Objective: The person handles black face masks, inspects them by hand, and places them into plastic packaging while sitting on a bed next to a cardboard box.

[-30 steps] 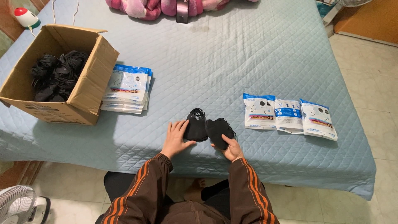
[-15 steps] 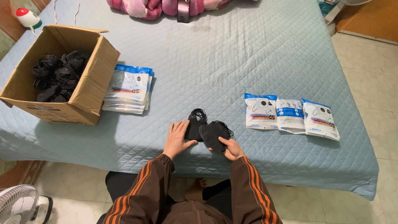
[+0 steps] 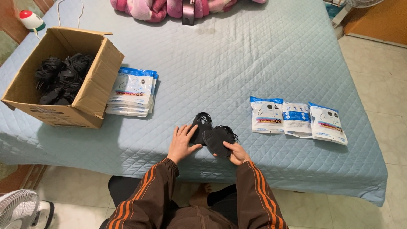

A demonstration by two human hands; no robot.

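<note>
Quilted blue bedspread (image 3: 254,63) over a tiled floor (image 3: 381,85). Cardboard box (image 3: 91,91) and stacked packets (image 3: 131,91) at left, three packets (image 3: 296,118) at right. Left hand (image 3: 181,143) lies flat-fingered against one black mask (image 3: 199,127); right hand (image 3: 237,153) grasps another mask (image 3: 217,139) near the front edge.

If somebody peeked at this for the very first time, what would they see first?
Probably the two hands at the near edge of the blue quilted bed: the left hand lies on black face masks, and the right hand holds another black mask. Next, the open cardboard box of black masks at far left, a stack of white and blue packets beside it, and three packets in a row at right.
</note>
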